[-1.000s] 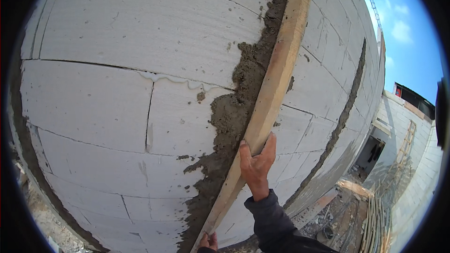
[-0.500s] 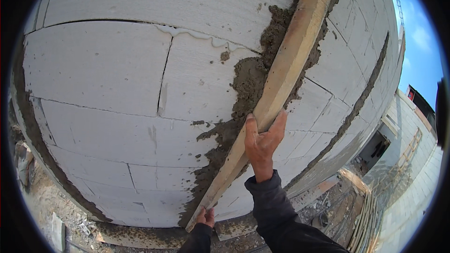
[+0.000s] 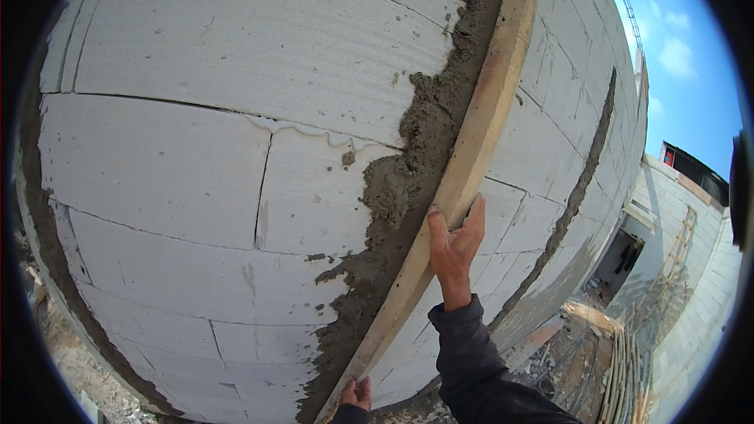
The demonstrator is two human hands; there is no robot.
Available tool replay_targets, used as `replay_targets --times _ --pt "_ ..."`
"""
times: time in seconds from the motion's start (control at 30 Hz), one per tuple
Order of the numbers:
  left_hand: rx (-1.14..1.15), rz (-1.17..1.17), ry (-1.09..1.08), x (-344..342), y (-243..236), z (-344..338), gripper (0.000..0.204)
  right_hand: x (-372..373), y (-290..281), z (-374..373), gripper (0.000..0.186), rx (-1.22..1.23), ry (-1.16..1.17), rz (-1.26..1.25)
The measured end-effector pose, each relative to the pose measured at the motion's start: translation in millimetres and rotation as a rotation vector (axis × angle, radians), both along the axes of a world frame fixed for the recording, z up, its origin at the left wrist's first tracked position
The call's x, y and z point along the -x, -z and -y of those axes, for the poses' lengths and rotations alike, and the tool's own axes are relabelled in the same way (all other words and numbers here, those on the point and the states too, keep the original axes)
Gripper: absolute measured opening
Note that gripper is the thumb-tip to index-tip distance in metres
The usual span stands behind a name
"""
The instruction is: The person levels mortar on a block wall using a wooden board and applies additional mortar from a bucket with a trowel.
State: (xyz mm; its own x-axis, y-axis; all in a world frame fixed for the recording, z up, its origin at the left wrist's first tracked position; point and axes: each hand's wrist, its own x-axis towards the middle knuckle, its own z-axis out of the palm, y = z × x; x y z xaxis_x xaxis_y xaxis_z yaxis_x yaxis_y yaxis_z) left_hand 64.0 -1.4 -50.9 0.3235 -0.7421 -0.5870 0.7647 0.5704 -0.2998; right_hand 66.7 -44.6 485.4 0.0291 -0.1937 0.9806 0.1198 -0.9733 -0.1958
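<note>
A long wooden straightedge board point(image 3: 479, 133) lies upright against a white block wall point(image 3: 196, 110). Grey wet mortar point(image 3: 408, 180) forms a rough vertical strip along the board's left edge. My right hand point(image 3: 454, 245) grips the board at mid-height, thumb on its left side and fingers on its right. My left hand point(image 3: 355, 392) holds the board's lower end near the bottom of the view; only its fingers show.
A second dark mortar strip point(image 3: 585, 165) runs down the wall further right. Beyond it are another block wall point(image 3: 675, 212) with a doorway point(image 3: 620, 259), a wooden ladder point(image 3: 683, 235), and planks and rubble point(image 3: 605, 345) on the ground.
The view has shifted, so the board and the mortar strip sit differently in the picture. Both hands keep their grip on the board, the right one at about the same height.
</note>
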Motion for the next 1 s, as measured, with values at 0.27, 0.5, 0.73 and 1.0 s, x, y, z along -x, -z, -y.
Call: replay_targets --times 0.27,0.5,0.73,1.0 --pt "-0.355 0.689 0.064 -12.4 82.0 -25.2 0.031 -21.0 52.1 -40.9 0.040 0.015 0.096 -0.047" --pt "0.078 0.080 0.011 6.8 -25.9 7.5 0.029 0.6 -33.7 14.4 0.035 0.003 -0.013 0.021" --pt "0.062 0.092 -0.003 0.1 15.0 -11.6 0.033 -6.8 12.5 -4.8 0.041 -0.063 -0.076 -0.066" --pt "-0.020 0.103 -0.069 -7.0 33.5 -40.2 0.028 -28.8 53.8 -24.1 0.054 -0.075 -0.013 -0.075"
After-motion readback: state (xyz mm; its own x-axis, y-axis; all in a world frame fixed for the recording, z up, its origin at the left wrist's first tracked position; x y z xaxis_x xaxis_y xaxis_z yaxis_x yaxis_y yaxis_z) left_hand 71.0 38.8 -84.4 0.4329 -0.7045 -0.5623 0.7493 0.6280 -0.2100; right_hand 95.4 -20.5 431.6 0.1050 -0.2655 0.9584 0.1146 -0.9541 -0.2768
